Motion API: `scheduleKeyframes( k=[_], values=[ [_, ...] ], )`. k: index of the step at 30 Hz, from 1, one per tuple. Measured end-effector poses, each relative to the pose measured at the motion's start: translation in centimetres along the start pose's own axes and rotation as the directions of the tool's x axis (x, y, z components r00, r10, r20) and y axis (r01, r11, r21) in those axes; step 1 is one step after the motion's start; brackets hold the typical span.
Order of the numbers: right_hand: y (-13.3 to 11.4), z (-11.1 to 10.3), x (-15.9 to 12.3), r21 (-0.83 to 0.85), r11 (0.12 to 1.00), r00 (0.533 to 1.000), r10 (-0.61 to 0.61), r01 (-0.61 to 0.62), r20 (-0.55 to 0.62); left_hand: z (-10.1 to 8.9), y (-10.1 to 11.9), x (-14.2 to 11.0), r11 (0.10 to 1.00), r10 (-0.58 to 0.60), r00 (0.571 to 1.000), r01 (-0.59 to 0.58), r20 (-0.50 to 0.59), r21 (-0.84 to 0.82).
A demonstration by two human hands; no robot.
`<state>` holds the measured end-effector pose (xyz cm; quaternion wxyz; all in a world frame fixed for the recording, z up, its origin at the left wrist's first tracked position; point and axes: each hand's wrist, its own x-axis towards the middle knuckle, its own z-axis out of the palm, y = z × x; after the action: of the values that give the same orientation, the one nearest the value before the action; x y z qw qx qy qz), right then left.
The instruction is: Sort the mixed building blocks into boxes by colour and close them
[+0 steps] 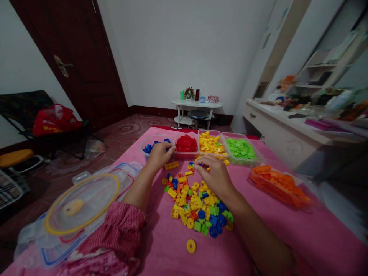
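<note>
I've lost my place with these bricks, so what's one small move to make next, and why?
I'd probably have the left hand lift the long yellow brick into the box of yellow pieces: the brick lies close by that hand, apart from the mixed pile, and that box looks mostly yellow inside. I can't tell whether that hand already holds something.

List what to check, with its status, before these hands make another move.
1. Left hand empty: cannot tell; its fingers hide any grip.
2. Right hand empty: cannot tell; small pieces sit by its fingertips.
3. Red-brick container uncovered: ok.
4. Green-brick container uncovered: ok.
5. Mixed brick pile all one colour: not ok; yellow, blue, green and orange pieces lie together.
6. Loose yellow ring gathered with the pile: not ok; it lies apart, nearer the person.
</note>
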<state>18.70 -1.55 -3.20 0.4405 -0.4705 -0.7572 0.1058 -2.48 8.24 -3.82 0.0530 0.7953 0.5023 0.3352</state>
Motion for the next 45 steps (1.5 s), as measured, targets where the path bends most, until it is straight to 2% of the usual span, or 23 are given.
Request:
scheduleKeyframes(
  k=[4, 7, 9, 11, 13, 15, 17, 18, 20, 21, 22, 23, 24, 28, 30, 33, 34, 36, 38, 40, 41, 43, 45],
  values=[
    [0.0, -0.1, 0.0, -0.015, 1.000, 1.000, 0.006, -0.007, -0.011, -0.3, -0.3, -0.2, 0.988, -0.104, 0.993, 0.110, -0.064, 0.105],
    [0.2, -0.1, 0.0, -0.020, 1.000, 1.000, 0.010, -0.011, -0.006, -0.4, -0.7, -0.6, 0.954, -0.178, 0.982, 0.187, -0.059, 0.235],
    [0.2, -0.2, 0.1, -0.029, 0.999, 1.000, 0.022, -0.022, 0.011, -0.5, -0.7, -0.7, 0.946, -0.162, 0.984, 0.175, -0.072, 0.272],
    [0.0, -0.4, 0.2, -0.038, 0.998, 0.997, 0.049, -0.047, 0.060, -0.5, -0.4, -0.8, 0.961, -0.099, 0.985, 0.131, -0.142, 0.242],
    [-0.7, -0.6, 0.1, -0.049, 0.997, 0.987, 0.065, -0.059, 0.149, -0.4, 0.2, -0.8, 0.986, -0.029, 0.973, 0.066, -0.228, 0.156],
    [-1.9, -0.6, -0.5, -0.059, 0.998, 0.960, 0.019, -0.002, 0.278, -0.3, 0.9, -0.7, 0.999, 0.011, 0.959, 0.004, -0.284, 0.053],
    [-3.3, -0.2, -1.6, -0.046, 0.991, 0.896, -0.090, 0.122, 0.435, -0.1, 1.5, -0.6, 0.999, 0.016, 0.952, -0.029, -0.306, -0.038],
    [-4.0, 0.2, -2.3, -0.023, 0.982, 0.841, -0.149, 0.188, 0.520, 0.0, 1.8, -0.7, 0.997, 0.012, 0.952, -0.036, -0.305, -0.073],
    [-5.0, 1.0, -3.7, 0.033, 0.959, 0.702, -0.229, 0.281, 0.674, 0.1, 2.2, -0.7, 0.991, 0.006, 0.957, -0.044, -0.289, -0.126],
    [-5.3, 1.5, -4.3, 0.049, 0.952, 0.637, -0.241, 0.303, 0.733, 0.2, 2.4, -0.8, 0.987, 0.007, 0.961, -0.051, -0.275, -0.151],
    [-5.3, 1.9, -4.6, 0.048, 0.949, 0.593, -0.233, 0.310, 0.771, 0.2, 2.5, -0.9, 0.982, 0.011, 0.965, -0.059, -0.260, -0.177],
    [-5.2, 2.2, -4.8, 0.031, 0.950, 0.578, -0.214, 0.309, 0.787, 0.2, 2.8, -0.9, 0.976, 0.017, 0.970, -0.069, -0.244, -0.205],
    [-4.9, 2.3, -4.8, 0.002, 0.953, 0.592, -0.190, 0.303, 0.784, 0.3, 3.0, -1.0, 0.970, 0.025, 0.974, -0.078, -0.225, -0.231],
    [-2.8, 1.9, -3.5, -0.069, 0.966, 0.738, -0.143, 0.249, 0.660, 0.9, 4.3, -1.5, 0.952, 0.060, 0.989, -0.097, -0.134, -0.289],
    [-1.6, 1.1, -2.7, -0.011, 0.980, 0.758, -0.147, 0.199, 0.636, 1.6, 4.9, -1.7, 0.942, 0.094, 0.993, -0.110, -0.068, -0.316],
    [0.4, -0.1, -1.6, 0.097, 0.995, 0.799, -0.070, 0.015, 0.597, 3.2, 5.3, -2.2, 0.931, 0.186, 0.982, -0.164, 0.037, -0.327],
    [1.3, -0.4, -1.3, 0.108, 0.993, 0.831, -0.022, -0.046, 0.556, 3.8, 5.3, -2.3, 0.930, 0.222, 0.973, -0.190, 0.069, -0.314],
    [3.4, -1.0, -0.9, 0.051, 0.993, 0.912, 0.079, -0.108, 0.402, 4.9, 5.2, -2.7, 0.933, 0.283, 0.949, -0.238, 0.143, -0.268],
    [5.8, -1.5, -0.7, -0.132, 0.984, 0.966, 0.145, -0.119, 0.215, 5.9, 5.1, -3.2, 0.936, 0.320, 0.921, -0.270, 0.222, -0.227],
    [8.0, -1.8, -1.0, -0.334, 0.930, 0.974, 0.198, -0.153, 0.106, 6.6, 5.2, -3.6, 0.938, 0.330, 0.903, -0.282, 0.276, -0.200],
    [8.9, -1.8, -1.2, -0.399, 0.901, 0.970, 0.223, -0.168, 0.094, 6.8, 5.2, -3.7, 0.940, 0.330, 0.898, -0.283, 0.291, -0.191],
    [10.0, -1.8, -1.6, -0.434, 0.881, 0.958, 0.262, -0.189, 0.116, 7.0, 5.3, -3.9, 0.945, 0.318, 0.897, -0.273, 0.308, -0.181],
    [10.1, -1.6, -1.7, -0.368, 0.908, 0.952, 0.270, -0.201, 0.146, 6.8, 5.5, -3.8, 0.949, 0.300, 0.902, -0.250, 0.309, -0.192]
  ],
)
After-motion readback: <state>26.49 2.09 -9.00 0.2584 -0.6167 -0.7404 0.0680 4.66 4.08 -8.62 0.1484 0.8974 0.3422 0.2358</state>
